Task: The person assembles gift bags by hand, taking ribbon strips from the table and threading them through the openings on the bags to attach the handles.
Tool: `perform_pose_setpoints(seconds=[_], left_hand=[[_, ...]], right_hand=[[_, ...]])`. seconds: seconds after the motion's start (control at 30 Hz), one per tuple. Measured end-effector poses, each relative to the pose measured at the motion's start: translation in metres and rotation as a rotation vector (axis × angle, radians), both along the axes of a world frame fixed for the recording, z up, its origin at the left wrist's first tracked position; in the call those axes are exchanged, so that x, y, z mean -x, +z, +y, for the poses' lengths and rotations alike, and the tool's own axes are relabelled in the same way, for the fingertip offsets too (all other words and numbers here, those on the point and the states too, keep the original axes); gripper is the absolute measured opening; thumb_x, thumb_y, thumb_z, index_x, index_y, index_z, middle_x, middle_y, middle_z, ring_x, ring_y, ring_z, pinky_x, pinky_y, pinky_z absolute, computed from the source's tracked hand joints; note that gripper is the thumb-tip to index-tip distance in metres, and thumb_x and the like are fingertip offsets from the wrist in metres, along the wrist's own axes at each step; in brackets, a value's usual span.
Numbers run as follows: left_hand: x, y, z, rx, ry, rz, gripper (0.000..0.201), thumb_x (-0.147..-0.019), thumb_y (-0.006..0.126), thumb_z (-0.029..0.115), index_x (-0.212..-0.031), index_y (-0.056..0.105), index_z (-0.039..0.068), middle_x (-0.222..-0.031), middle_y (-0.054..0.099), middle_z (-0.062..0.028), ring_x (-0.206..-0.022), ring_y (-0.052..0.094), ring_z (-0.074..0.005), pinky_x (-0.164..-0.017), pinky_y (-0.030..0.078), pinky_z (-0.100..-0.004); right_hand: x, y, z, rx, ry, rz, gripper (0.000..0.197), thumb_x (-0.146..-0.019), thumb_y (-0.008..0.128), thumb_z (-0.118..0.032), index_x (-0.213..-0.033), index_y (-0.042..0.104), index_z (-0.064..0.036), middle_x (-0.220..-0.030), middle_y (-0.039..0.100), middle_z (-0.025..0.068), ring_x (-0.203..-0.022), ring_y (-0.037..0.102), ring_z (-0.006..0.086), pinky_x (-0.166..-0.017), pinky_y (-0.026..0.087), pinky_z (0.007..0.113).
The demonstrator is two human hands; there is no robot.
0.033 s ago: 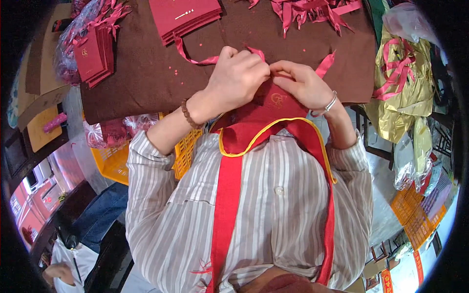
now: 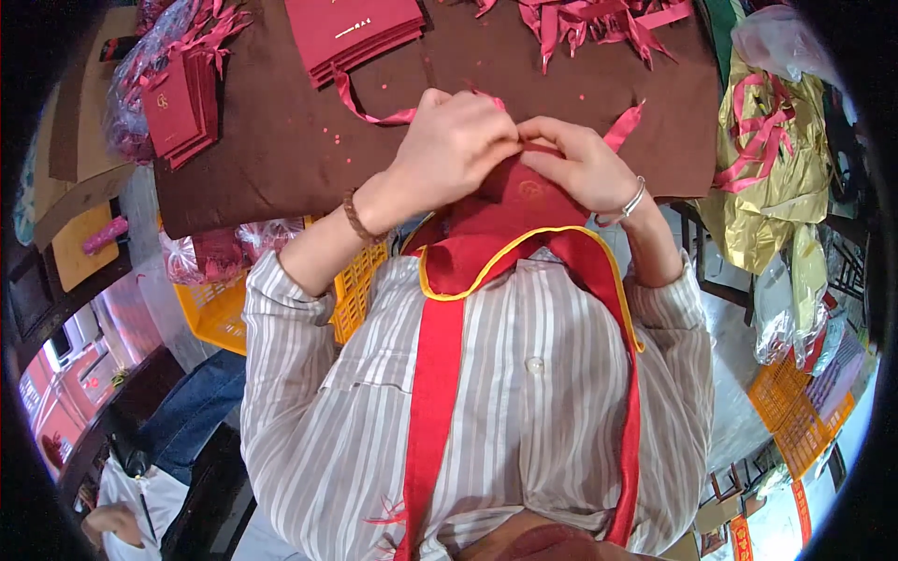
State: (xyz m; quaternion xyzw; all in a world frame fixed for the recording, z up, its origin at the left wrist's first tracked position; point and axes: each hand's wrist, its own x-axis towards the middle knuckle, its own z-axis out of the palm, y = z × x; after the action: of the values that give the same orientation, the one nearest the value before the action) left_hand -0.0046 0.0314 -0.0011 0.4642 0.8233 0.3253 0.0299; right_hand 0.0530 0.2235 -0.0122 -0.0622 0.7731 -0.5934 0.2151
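Note:
Close to my body, at the near edge of the cloth-covered table, is a dark red paper bag [image 2: 510,201] with a gold emblem on its face. My left hand [image 2: 454,140] is closed at the bag's upper edge, its fingers curled round a pink ribbon [image 2: 369,114] that trails out to the left. My right hand [image 2: 582,161] pinches the bag's top edge between thumb and fingers. Both hands' fingertips meet there, hiding the exact grip. Another ribbon end [image 2: 625,125] sticks out beyond my right hand.
A brown cloth [image 2: 271,159] covers the table. Red bags [image 2: 360,33] lie stacked at the far side, with more bags [image 2: 178,107] at left and pink ribbons [image 2: 608,23] at far right. Yellow crates [image 2: 220,304] stand below. Gold wrapping [image 2: 762,187] hangs at right.
My left fingertips have shifted slightly right, toward the right hand. The bag's face has tilted a little, and its emblem shows less clearly.

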Motion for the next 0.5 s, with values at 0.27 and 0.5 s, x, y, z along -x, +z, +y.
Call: perform_pose_setpoints(seconds=[0.27,0.5], left_hand=[[0.037,0.015,0.002,0.176,-0.130,-0.453,0.020,-0.082,0.052,0.021,-0.082,0.061,0.003,-0.114,0.054,-0.0108,-0.097,0.056,-0.0235,-0.082,0.042,-0.0336],[0.061,0.012,0.013,0.576,-0.369,-0.592,0.028,-0.078,0.050,0.029,-0.088,0.066,0.008,-0.087,0.065,-0.0057,-0.083,0.057,-0.0183,-0.075,0.040,-0.0310]], right_hand=[[-0.006,0.026,-0.009,-0.223,-0.024,0.178,0.019,-0.079,0.060,-0.009,-0.095,0.053,-0.0013,-0.082,0.062,0.0135,-0.078,0.064,0.0228,-0.069,0.048,0.030],[-0.016,0.019,-0.019,-0.431,-0.057,0.559,0.014,-0.077,0.062,-0.014,-0.089,0.058,-0.0084,-0.074,0.061,0.0100,-0.068,0.060,0.0280,-0.060,0.046,0.037]])
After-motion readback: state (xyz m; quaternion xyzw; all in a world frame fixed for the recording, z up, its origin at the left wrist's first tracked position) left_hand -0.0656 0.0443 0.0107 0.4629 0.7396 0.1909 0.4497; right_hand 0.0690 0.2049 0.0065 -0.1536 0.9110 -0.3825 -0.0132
